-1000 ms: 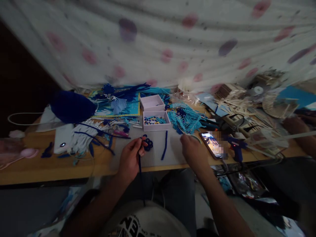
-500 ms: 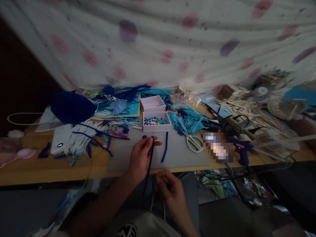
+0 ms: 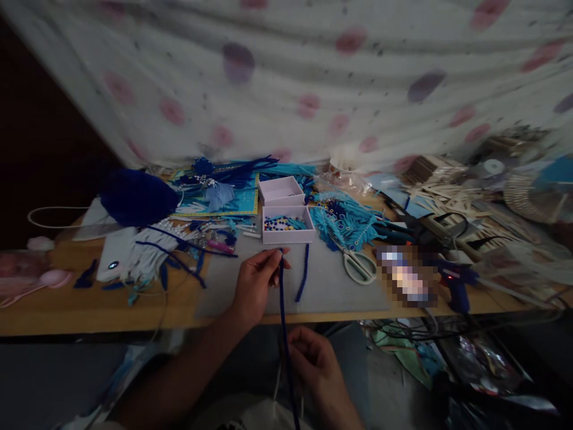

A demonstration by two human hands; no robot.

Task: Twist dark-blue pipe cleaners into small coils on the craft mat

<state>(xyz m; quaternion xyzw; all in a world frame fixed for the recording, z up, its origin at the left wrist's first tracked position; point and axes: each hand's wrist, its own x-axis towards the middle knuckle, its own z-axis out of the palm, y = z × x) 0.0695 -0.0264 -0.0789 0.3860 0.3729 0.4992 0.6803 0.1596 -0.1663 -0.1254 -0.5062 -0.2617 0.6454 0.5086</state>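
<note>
A dark blue fuzzy stem (image 3: 283, 304) hangs down from the pinched fingertips of my left hand (image 3: 257, 283), over the table's front edge. Lower down, my right hand (image 3: 316, 364) has its fingers curled against the same stem, thumb and forefinger together beside it. A shorter blue stem (image 3: 303, 273) lies on the grey mat (image 3: 333, 292) right of my left hand. Behind the hands stands a white box (image 3: 287, 235) with blue, yellow and white beads inside.
Scissors (image 3: 359, 267) lie right of the mat, near a blurred-out bright object (image 3: 405, 276) and a blue glue gun (image 3: 456, 283). A second white box (image 3: 281, 191), turquoise pieces (image 3: 347, 221), a dark blue bundle (image 3: 138, 197) and wooden sticks (image 3: 447, 206) crowd the table's back.
The held stem has swung from a leftward slant to nearly straight down and reaches lower. My right hand has moved slightly down and right. The view has shifted a little.
</note>
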